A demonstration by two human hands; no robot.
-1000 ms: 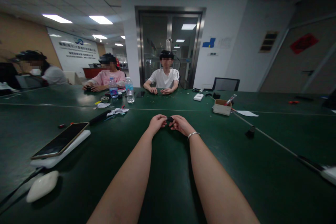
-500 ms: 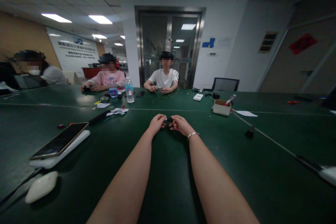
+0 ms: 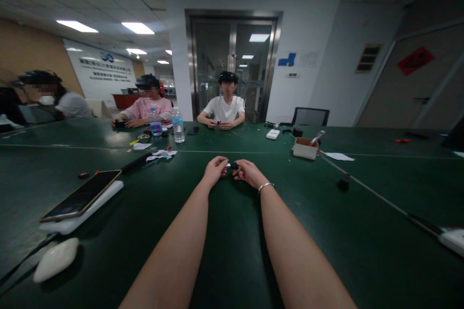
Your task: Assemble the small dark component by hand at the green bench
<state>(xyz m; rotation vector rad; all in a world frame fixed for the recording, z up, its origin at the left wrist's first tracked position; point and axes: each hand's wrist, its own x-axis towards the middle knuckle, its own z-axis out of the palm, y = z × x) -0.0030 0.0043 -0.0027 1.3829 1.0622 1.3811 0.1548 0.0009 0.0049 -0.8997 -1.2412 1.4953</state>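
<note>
Between my hands, just above the green table, is a small black piece with a silver end [image 3: 234, 166]; it is too small to tell its kind. My left hand [image 3: 216, 170] pinches the silver end on the left side. My right hand [image 3: 248, 173], with a silver bracelet at the wrist, has its fingers closed on the black part. Both forearms reach forward over the green table [image 3: 232, 231]. My fingers hide part of the piece.
At left, a phone [image 3: 83, 194] lies on a white box, near a white mouse [image 3: 57, 259]. Two water bottles [image 3: 178, 125] stand further back. A small open box [image 3: 305, 148] is at right, with a black object [image 3: 343, 182] nearer. Several people sit across the table.
The silver end shows more clearly between my hands, which have barely moved. The person opposite has brought their hands closer together.
</note>
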